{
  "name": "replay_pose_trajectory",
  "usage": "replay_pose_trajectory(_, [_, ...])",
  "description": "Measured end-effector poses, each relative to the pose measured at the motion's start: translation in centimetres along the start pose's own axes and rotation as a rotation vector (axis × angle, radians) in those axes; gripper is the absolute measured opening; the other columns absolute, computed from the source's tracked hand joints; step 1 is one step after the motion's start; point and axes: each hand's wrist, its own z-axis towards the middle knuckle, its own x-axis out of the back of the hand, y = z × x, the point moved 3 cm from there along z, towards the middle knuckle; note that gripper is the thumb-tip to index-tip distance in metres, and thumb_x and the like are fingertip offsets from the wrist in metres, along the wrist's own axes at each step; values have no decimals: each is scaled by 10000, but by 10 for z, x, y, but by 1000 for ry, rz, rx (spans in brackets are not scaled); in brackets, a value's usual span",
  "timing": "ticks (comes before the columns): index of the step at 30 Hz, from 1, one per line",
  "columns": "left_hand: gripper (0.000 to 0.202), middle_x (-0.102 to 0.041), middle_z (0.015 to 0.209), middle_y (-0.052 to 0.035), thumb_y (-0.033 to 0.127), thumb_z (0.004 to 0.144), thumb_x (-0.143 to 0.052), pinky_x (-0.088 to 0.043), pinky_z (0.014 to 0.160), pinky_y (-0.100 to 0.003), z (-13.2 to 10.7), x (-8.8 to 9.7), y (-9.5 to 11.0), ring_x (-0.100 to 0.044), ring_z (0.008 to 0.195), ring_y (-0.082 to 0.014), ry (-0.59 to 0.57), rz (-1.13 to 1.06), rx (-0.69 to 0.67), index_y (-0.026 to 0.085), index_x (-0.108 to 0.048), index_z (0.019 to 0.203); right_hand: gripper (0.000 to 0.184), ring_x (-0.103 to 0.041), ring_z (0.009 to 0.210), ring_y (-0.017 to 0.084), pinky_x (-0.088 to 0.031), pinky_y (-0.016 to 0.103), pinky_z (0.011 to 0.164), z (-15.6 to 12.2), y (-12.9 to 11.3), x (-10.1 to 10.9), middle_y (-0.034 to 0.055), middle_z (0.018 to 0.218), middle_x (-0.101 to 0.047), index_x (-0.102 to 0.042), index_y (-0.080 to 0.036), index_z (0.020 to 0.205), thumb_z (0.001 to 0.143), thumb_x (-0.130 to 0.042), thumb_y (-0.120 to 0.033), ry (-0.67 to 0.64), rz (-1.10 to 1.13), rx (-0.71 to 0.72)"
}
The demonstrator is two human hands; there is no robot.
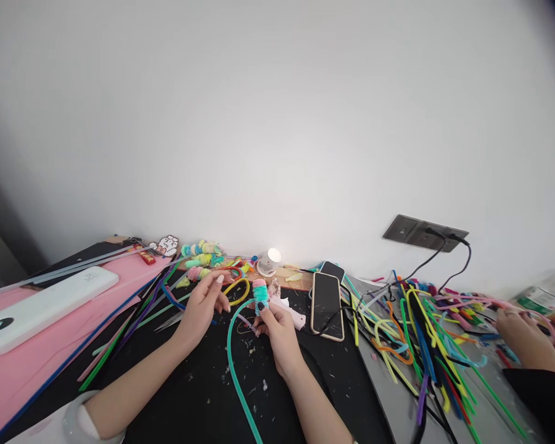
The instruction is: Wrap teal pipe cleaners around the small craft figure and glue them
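My right hand [277,330] is closed around a small coil wound from pink and teal pipe cleaner [259,295], held upright over the black mat [203,388]. A long teal pipe cleaner [234,364] runs from the coil in an arc and trails toward the front edge. My left hand [202,305] hovers just left of the coil with fingers loosely curled and apart, nothing visible in them. A yellow pipe-cleaner loop [240,290] lies behind my left hand.
Two phones [327,303] lie right of my hands. A big tangle of coloured pipe cleaners [420,345] covers the grey sheet on the right, where another person's hand [525,339] reaches in. A white power bank [41,308] rests on pink paper at left. Finished coils [202,254] sit by the wall.
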Motion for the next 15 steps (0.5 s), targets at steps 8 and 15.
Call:
replay_pose_trajectory(8, [372,-502,470,46,580,812,-679,-395,533,-301,6,9,-8,-501,492,-175,70,122,49,228,-619,707,507,-503,597,150,-397,249,540,5,16,4,9,639,-592,-765,-173,811,802,-714,-677,40,6,21])
replay_pose_trajectory(15, [409,-433,538,72,541,880,-616,-372,527,-287,8,9,-12,-433,484,-135,63,-32,24,251,-426,663,534,-496,585,150,-391,251,535,4,14,3,11,639,-593,-751,-182,793,779,-708,-714,39,-10,14])
